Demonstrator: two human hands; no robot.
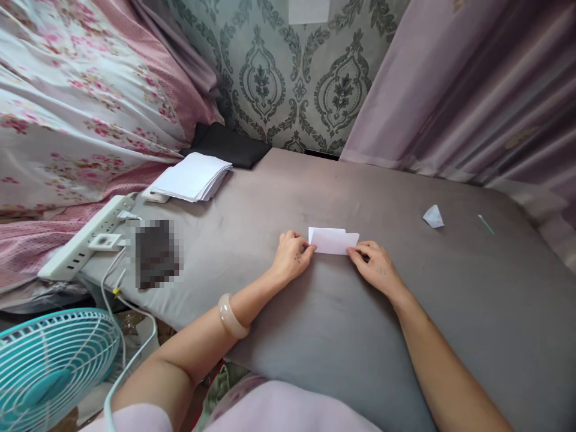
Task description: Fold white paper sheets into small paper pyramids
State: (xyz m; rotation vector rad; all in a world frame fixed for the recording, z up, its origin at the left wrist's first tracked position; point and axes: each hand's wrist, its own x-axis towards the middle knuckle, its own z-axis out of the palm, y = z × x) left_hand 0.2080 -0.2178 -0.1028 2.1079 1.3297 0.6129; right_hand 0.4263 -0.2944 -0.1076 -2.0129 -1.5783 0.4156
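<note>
A small folded white paper [332, 241] lies on the grey cloth surface [288, 204] in the middle of the view, its layers slightly offset along the top edge. My left hand [293, 257] pinches its lower left corner between thumb and fingers. At the lower right corner, my right hand [374, 264] holds the paper in the same way, thumb near the bottom edge. A pale bangle [232, 317] circles my left wrist.
Stacked white paper [193, 177] sits at the back left before a black folded item [231, 145]. A power strip [87, 237], cables and a blurred dark object [157, 253] are left. Folded paper [433, 217] and a thin green stick [486, 224] lie right. A fan [58, 366] stands lower left.
</note>
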